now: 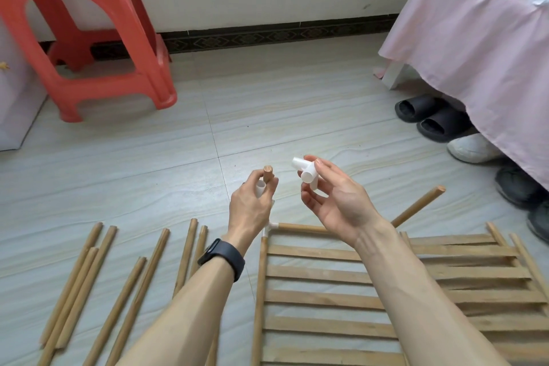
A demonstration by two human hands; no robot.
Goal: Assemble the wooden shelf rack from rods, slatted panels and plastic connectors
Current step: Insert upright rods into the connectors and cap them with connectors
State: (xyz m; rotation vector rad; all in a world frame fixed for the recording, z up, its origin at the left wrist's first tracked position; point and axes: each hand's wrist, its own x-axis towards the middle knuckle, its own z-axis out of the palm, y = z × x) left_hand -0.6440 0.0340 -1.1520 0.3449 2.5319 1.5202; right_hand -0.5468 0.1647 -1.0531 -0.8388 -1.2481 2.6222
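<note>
Head view, both hands raised over the floor [178,157]. The left hand [252,205] has its fingers curled round the top of a wooden rod [268,174], which is held upright. A short white tube [260,189] is tucked in the same grip. The rod's lower length is hidden behind the hand, so whether it stands in the corner connector [272,226] of the slatted panel [326,276] near right cannot be told.

The right hand [335,205] pinches a white three-way connector [306,172] between thumb and fingertips, just right of the rod tip and not touching it. Loose rods [124,291] lie near left.

Likely faults:
- **Skewed entry:** a socket pushed on at an angle could jam on the rod end or strain the plastic.
- **Wrong orientation:** if the connector is turned the wrong way, its free arms would not face the panel's frame.
- **Light hold:** a fingertip pinch may slip under pushing force.
- **Crowded grip:** the white tube sharing the left grip could drop.
</note>
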